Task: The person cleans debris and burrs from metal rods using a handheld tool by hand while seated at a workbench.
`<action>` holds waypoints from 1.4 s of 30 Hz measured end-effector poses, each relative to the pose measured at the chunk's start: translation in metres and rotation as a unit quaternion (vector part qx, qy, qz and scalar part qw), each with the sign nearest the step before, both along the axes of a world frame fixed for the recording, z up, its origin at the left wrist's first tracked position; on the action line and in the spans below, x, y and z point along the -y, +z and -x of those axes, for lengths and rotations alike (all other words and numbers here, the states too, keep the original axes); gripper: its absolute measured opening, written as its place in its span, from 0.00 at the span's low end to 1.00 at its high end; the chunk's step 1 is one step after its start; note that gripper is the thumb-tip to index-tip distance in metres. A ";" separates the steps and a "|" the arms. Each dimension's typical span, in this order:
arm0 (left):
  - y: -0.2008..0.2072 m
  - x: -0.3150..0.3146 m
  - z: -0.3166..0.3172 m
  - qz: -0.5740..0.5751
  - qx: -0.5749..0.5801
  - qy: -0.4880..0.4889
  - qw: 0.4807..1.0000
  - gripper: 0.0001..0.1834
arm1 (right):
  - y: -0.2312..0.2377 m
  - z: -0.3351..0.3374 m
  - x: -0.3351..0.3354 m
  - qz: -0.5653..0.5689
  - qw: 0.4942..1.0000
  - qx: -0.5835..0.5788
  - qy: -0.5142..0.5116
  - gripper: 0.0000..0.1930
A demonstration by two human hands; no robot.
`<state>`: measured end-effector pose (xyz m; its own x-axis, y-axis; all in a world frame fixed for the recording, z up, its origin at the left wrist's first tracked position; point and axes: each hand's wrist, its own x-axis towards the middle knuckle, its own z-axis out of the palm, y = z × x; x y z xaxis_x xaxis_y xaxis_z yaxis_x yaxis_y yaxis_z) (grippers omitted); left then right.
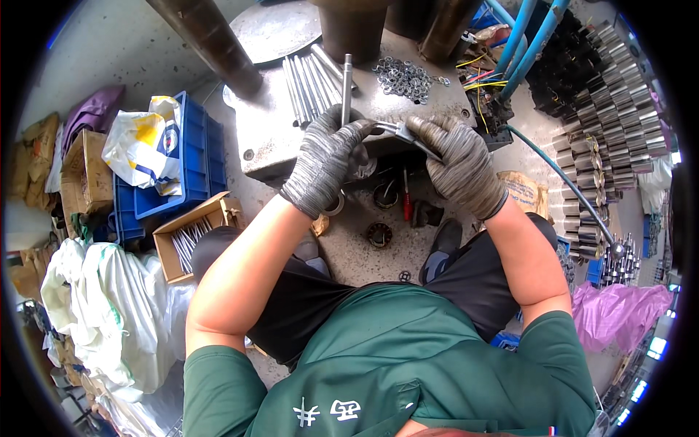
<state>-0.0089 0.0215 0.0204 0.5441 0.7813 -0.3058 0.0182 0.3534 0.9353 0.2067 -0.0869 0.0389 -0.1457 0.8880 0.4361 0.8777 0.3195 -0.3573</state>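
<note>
My left hand (324, 156), in a grey knit glove, is closed around a shiny metal rod (346, 84) that stands nearly upright above the fist. The fingers of my gloved right hand (460, 162) grip a pliers-like metal tool (397, 130). Its thin end reaches the left thumb and fingertips; whether it grips a small part there is hidden. Beyond the left hand, several metal rods (309, 87) lie side by side on the grey metal machine table (266, 135). A heap of small metal rings (408, 80) sits farther right on it.
Thick metal columns (207, 40) rise at the back. Left are a blue crate (193, 146) and a cardboard box (171, 251) of thin metal pieces. Stacked metal cylinders (611, 109) stand right, beside a hose (557, 171). A red-handled screwdriver (407, 204) is below the table edge.
</note>
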 end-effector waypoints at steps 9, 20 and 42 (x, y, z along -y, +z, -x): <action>0.001 0.001 0.009 -0.047 0.042 -0.021 0.998 0.22 | 0.007 -0.030 0.000 0.115 0.949 -0.277 -0.099 0.23; 0.005 0.002 0.012 -0.353 -0.134 -0.061 0.924 0.17 | 0.024 -0.050 0.003 0.217 0.965 -0.144 -0.011 0.27; 0.004 0.012 0.009 -0.049 -0.041 -0.168 0.984 0.17 | 0.003 -0.035 0.007 0.269 0.942 -0.164 0.116 0.27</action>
